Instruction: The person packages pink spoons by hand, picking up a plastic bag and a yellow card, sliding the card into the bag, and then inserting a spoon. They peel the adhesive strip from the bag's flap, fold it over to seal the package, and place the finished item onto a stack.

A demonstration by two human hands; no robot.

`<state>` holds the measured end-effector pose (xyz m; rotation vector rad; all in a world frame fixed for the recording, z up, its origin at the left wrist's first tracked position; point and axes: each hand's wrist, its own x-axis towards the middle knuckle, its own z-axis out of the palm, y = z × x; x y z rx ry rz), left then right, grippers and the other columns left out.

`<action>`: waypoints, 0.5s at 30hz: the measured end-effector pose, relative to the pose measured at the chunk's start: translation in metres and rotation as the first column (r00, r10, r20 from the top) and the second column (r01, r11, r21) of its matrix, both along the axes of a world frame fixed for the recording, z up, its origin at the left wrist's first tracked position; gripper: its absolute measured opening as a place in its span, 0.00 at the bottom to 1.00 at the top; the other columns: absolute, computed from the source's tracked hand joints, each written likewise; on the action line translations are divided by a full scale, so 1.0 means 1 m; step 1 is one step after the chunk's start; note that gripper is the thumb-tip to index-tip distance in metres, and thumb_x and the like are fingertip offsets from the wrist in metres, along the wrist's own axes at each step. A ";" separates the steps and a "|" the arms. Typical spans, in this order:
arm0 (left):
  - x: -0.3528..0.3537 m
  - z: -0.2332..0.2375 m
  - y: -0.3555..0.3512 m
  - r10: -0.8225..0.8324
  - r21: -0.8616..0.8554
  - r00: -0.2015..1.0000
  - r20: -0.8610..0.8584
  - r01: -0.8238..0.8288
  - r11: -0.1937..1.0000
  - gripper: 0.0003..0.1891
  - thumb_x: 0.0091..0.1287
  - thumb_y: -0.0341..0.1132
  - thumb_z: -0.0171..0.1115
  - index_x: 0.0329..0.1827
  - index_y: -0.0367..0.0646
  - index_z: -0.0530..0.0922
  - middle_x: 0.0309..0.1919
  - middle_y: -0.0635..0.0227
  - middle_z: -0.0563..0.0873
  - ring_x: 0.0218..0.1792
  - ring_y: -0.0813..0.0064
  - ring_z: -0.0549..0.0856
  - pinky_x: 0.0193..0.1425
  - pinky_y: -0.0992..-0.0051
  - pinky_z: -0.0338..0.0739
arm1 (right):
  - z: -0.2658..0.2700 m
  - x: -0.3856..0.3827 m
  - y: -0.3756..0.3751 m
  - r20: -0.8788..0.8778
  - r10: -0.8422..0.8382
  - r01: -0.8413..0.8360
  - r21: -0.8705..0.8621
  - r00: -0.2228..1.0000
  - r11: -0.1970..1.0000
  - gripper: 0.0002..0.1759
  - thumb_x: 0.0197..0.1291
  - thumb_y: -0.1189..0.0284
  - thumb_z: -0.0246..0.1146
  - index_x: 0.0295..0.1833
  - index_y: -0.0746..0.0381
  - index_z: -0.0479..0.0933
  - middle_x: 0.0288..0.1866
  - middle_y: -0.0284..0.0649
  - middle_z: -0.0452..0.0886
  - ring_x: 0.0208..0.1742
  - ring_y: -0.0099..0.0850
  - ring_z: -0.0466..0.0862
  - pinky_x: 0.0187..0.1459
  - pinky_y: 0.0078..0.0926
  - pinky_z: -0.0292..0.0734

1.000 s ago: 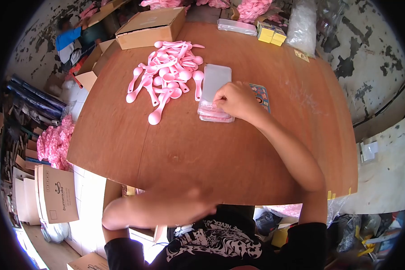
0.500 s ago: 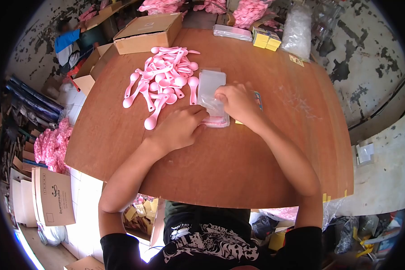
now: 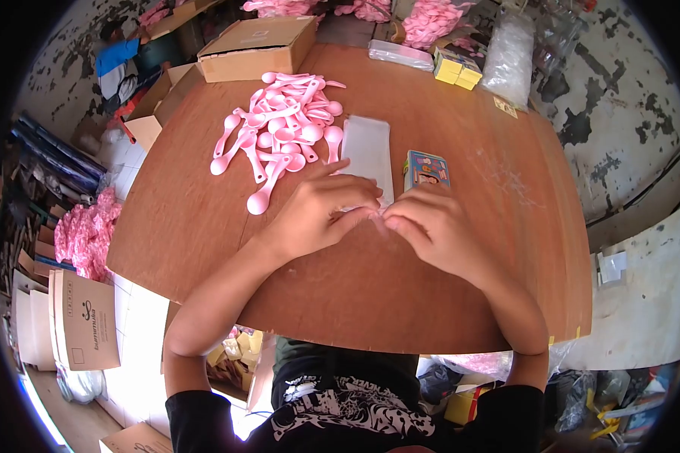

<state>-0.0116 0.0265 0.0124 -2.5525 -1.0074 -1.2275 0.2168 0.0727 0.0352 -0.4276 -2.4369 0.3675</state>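
Brown tabletop [image 3: 400,287], peeling wall [image 3: 582,83] behind; both hands [image 3: 321,208] [image 3: 434,226] pinch clear plastic [image 3: 380,214]; pink spoons [image 3: 287,121] nearby.

The single head view looks forward and steeply down from the person's head, close enough to show the whole width of the surface [image 3: 431,302]. Its near edge crosses low over the black shirt [image 3: 347,411], and its far edge lies near the top, inside a round, dark-rimmed wide-angle field.
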 end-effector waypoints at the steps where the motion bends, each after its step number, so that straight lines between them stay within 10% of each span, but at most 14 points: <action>1: 0.003 -0.002 -0.006 -0.018 -0.214 0.972 0.234 0.070 0.974 0.10 0.58 0.27 0.71 0.42 0.38 0.83 0.46 0.60 0.86 0.43 0.68 0.88 0.46 0.70 0.81 | 0.001 0.007 0.007 0.025 -0.052 0.052 0.009 0.998 0.999 0.04 0.57 0.72 0.67 0.37 0.60 0.81 0.35 0.38 0.81 0.39 0.39 0.79 0.44 0.39 0.71; 4: 0.008 -0.002 -0.009 0.039 -0.422 0.861 0.506 0.208 0.883 0.05 0.63 0.23 0.67 0.41 0.36 0.81 0.43 0.63 0.88 0.40 0.80 0.88 0.44 0.76 0.83 | 0.010 0.027 0.019 0.190 -0.340 0.261 0.346 0.921 0.901 0.09 0.55 0.72 0.69 0.42 0.62 0.83 0.44 0.43 0.82 0.40 0.42 0.82 0.46 0.40 0.75; 6: 0.011 0.007 -0.012 0.096 -0.397 0.494 0.864 0.551 0.735 0.02 0.68 0.23 0.63 0.41 0.37 0.78 0.43 0.62 0.88 0.43 0.77 0.88 0.48 0.73 0.84 | 0.008 0.032 0.023 0.219 -0.356 0.309 0.222 0.908 0.925 0.11 0.54 0.71 0.70 0.42 0.63 0.83 0.44 0.44 0.82 0.40 0.43 0.82 0.44 0.39 0.76; 10: 0.003 0.012 -0.013 0.144 -0.416 0.453 0.880 0.587 0.694 0.05 0.70 0.24 0.62 0.44 0.39 0.75 0.43 0.62 0.88 0.47 0.74 0.88 0.52 0.72 0.84 | -0.005 0.038 0.039 0.190 -0.264 0.280 -0.066 0.946 0.958 0.12 0.53 0.72 0.71 0.41 0.67 0.83 0.41 0.45 0.83 0.37 0.44 0.83 0.39 0.39 0.78; 15: 0.008 0.007 -0.011 0.221 -0.485 0.513 0.829 0.466 0.740 0.07 0.69 0.23 0.63 0.46 0.38 0.74 0.41 0.60 0.89 0.45 0.75 0.88 0.49 0.77 0.83 | 0.025 0.038 0.029 0.176 -0.424 0.432 -0.009 0.888 0.902 0.09 0.58 0.75 0.68 0.42 0.68 0.83 0.40 0.45 0.85 0.36 0.40 0.85 0.39 0.31 0.79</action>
